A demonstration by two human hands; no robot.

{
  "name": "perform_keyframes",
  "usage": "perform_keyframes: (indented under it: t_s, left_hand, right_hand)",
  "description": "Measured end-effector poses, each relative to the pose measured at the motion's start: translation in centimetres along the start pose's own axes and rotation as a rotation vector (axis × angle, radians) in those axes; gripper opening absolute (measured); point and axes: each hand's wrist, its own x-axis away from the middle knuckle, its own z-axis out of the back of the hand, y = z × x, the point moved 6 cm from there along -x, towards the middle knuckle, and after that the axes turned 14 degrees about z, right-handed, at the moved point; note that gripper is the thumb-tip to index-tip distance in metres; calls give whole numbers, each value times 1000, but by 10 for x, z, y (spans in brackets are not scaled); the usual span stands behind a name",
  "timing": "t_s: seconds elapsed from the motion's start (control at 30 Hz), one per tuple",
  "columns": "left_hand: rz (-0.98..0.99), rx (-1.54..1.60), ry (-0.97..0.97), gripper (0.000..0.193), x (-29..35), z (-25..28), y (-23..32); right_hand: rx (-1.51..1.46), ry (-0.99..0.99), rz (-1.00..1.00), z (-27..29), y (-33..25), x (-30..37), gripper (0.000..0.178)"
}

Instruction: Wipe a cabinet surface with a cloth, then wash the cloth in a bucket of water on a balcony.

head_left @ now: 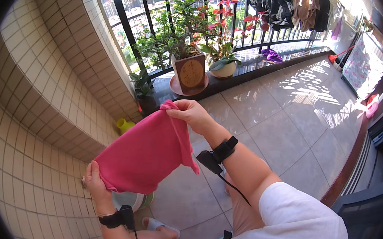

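Observation:
A pink cloth (141, 152) is stretched out between my two hands, in front of my body. My left hand (97, 184) is closed on its lower left edge, close to the tiled wall. At the cloth's upper right corner my right hand (192, 115) pinches a bunched bit of fabric between thumb and fingers. From that corner a loose edge of the cloth hangs down. Partly hidden below the cloth is a pale bucket (137, 200) on the floor.
Along the railing ledge (251, 67) stand a potted bonsai (190, 73), a red-flowered plant (223, 68) and a purple cloth (271, 56). A yellow-green container (124, 125) sits by the tiled wall (38, 111). Dark clothes (277, 0) hang at the upper right.

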Motion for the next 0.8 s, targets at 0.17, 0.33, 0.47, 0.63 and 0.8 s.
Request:
perform_keyframes:
  t_s: [0.17,0.33,0.47,0.63,0.8]
  left_hand:
    - [42,19,38,21,7,-17,3]
    - [89,141,-117,22,30,-57,-3]
    - [75,-189,-379,34,49,-102,-7]
    - [105,-320,-518,48,56,-108,-14]
    - [256,-90,-609,51,66,-114,-2]
  right_hand:
    - [-18,173,-1,5,13,-1,18]
    - [-59,-168,-20,-85,36,30,20]
    - [151,-336,106,-113,37,48,60]
    - [446,-454,208,-105,29,41,84]
    - [594,-591,580,-119,5,50,77]
